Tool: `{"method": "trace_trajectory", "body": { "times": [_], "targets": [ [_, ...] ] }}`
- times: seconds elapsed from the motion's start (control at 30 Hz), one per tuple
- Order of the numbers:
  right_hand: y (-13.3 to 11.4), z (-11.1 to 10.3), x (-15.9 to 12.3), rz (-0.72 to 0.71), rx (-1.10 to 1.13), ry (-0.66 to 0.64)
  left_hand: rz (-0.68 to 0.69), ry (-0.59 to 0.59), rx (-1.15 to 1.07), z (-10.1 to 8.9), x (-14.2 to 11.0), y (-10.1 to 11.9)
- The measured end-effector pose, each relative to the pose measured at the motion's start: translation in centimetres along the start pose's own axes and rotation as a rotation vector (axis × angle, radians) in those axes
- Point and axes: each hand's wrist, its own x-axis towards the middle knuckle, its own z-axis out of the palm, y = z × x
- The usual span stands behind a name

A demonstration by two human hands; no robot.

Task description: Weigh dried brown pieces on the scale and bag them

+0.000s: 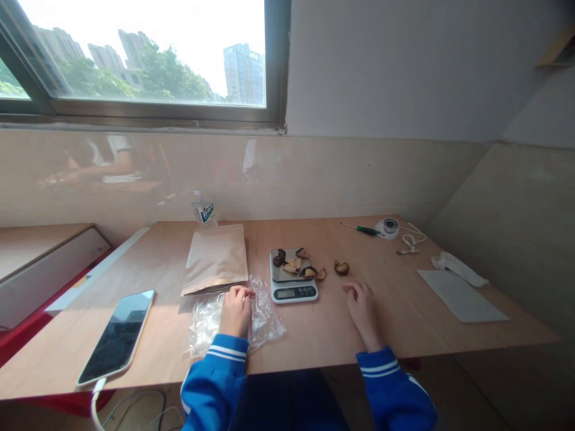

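My left hand [236, 311] rests on a clear plastic zip bag [265, 323] with a red seal line, its fingers loosely bent and not gripping it. To its right stands a white kitchen scale [295, 293] with a lit display; I cannot surely read its digits. Several brown, curled pieces that look like dried mushrooms [293, 265] lie on its metal plate, some at its right edge. One more such piece [341, 267] lies on the table right of the scale. Just in front of that piece, my right hand [360, 304] lies on the tabletop, fingers loosely bent, holding nothing.
A brown kraft pouch [216, 256] lies behind the zip bag, with a plastic bottle [204, 211] beyond. A phone [119, 335] with a cable is at left. At right are a green-handled screwdriver [367, 230], white camera [387, 227], grey sheet [460, 296] and white bundle [460, 269].
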Motion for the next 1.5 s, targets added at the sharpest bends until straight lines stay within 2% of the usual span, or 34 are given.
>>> {"method": "trace_trajectory", "body": {
  "times": [0.13,0.3,0.57,0.8,1.0,1.17,1.33,1.5],
  "targets": [
    [-0.6,0.3,0.1,-0.034,0.011,0.012,-0.026,-0.030,-0.004,-0.2,0.0,0.3],
    [-2.5,1.1,0.4,-0.168,0.121,-0.113,-0.019,-0.035,-0.005,-0.3,0.1,0.3],
    [-3.0,2.2,1.0,-0.174,0.114,-0.141,0.002,-0.011,-0.009,0.1,0.1,-0.2],
    [-5.2,3.0,1.9,-0.267,0.101,-0.194,-0.024,-0.012,-0.021,-0.2,0.0,0.4],
    [-5.5,3.3,2.6,-0.235,0.103,-0.126,-0.024,-0.021,-0.019,-0.3,0.1,0.5],
    [-7.0,4.2,2.8,-0.297,0.057,-0.178,-0.020,-0.006,-0.008,-0.2,0.1,0.4],
    [-7.3,5.0,3.1,-0.249,0.051,-0.098,-0.020,-0.019,-0.012,-0.3,0.1,0.4],
    [-4.5,2.7,2.2,-0.131,-0.080,0.078,-0.023,-0.023,-0.005,-0.4,0.1,0.6]
  ]
}}
